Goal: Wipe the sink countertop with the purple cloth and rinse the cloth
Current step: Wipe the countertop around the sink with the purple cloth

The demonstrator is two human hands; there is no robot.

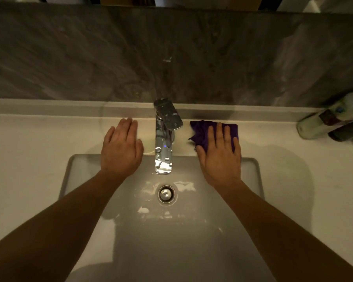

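The purple cloth point(202, 132) lies bunched on the white countertop point(39, 151) just right of the chrome faucet point(163, 139), behind the basin's far rim. My right hand point(220, 153) presses flat on top of the cloth, fingers spread, covering most of it. To the left of the faucet, my left hand point(121, 148) rests flat and empty on the countertop with its fingers together. The rectangular sink basin point(86, 180) sits below both hands, with a round metal drain point(166, 194) in the middle. No water runs from the spout.
A glass bottle point(330, 121) stands at the right back of the counter, with a dark object beside it. A grey marble backsplash point(90, 58) rises behind the counter's raised back ledge. Water drops cling to the faucet.
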